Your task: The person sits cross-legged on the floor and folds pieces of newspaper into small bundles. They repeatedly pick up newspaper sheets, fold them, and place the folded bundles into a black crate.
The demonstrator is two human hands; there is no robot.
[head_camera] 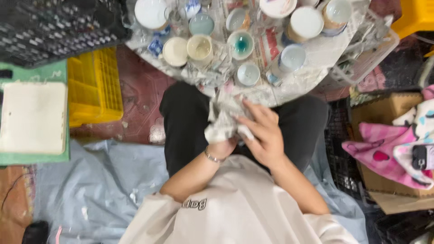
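Newsprint bundle [222, 121] is sitting over the lap, just below the tray. Left hand [222, 147] is cupping it from beneath; right hand [263, 135] is pressing spread fingers on top. Wrapping well likely means keeping folds tight. Beyond, cups [241, 44] are crowding the papered tray [316, 58].

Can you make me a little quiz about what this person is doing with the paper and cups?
1. True or false: both hands touch the newspaper bundle.
2. What colour is the crate on the floor: A yellow, B purple, C white?
3. Which wrist wears the bracelet?

Key:
1. True: the left hand is under it and the right hand on top.
2. A.
3. Left.
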